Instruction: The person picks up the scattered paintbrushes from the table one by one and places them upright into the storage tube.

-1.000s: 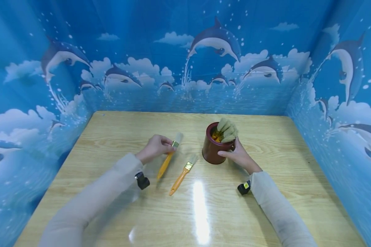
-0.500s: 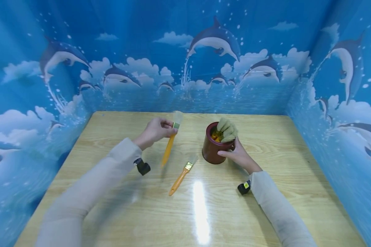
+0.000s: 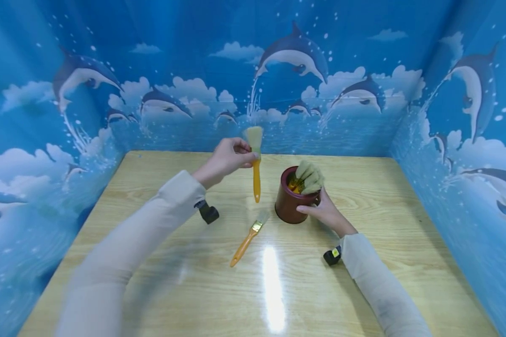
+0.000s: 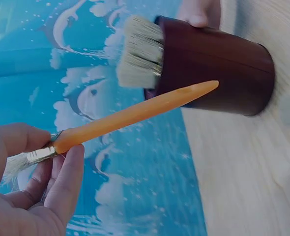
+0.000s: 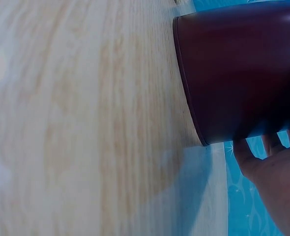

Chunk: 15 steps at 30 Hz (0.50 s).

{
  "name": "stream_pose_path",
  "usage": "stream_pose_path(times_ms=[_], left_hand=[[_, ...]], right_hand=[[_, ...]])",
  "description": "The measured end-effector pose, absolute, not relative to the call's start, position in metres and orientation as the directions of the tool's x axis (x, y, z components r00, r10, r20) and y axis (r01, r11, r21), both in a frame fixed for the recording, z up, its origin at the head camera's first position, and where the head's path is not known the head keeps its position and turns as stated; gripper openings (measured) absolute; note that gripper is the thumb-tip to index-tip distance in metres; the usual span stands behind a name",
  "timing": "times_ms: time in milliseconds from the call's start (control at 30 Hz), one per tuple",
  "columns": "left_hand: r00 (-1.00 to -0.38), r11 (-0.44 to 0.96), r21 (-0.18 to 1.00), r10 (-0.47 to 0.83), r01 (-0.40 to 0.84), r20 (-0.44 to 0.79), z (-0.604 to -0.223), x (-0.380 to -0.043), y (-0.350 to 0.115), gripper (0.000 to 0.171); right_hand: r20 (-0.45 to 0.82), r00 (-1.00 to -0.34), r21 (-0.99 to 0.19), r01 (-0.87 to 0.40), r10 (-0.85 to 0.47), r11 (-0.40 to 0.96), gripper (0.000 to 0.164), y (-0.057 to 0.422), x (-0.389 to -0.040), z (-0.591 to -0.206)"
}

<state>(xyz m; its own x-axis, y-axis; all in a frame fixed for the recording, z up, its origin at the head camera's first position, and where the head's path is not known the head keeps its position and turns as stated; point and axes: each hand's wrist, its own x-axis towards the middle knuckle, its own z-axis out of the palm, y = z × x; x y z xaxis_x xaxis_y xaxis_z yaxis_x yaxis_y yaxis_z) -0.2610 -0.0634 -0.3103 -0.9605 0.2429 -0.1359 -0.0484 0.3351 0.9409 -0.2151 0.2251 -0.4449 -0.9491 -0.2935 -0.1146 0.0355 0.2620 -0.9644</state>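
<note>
My left hand (image 3: 227,159) pinches a paintbrush (image 3: 256,180) near its metal ferrule, bristles up and orange handle pointing down, raised above the table left of the pot. In the left wrist view thumb and fingertips grip the ferrule, and the handle (image 4: 135,113) overlaps the pot. The dark red-brown cylindrical pot (image 3: 290,206) stands upright, with several bristle heads (image 3: 309,175) leaning out over its right rim. My right hand (image 3: 326,213) holds the pot's right side, thumb toward the front. Another orange-handled paintbrush (image 3: 245,246) lies on the table in front of the pot.
The pale wood table (image 3: 173,290) is bounded at the back and sides by a blue dolphin-print curtain (image 3: 185,56). A dark wrist camera (image 3: 208,214) hangs below the left wrist, another camera (image 3: 332,256) below the right.
My left hand has lifted the paintbrush and carried it right, nearer the pot; its handle has swung from slanted to nearly vertical. My right hand and the pot have stayed almost in place.
</note>
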Motion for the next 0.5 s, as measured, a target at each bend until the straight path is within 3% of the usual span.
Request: stream_pose_path(times_ms=[500], left_hand=[[-0.976, 0.182, 0.983, 0.215, 0.002, -0.038, -0.29, -0.27, -0.02, 0.019]], right_hand=[[-0.12, -0.948, -0.963, 0.039, -0.295, 0.268, 0.108, 0.226, -0.215, -0.446]])
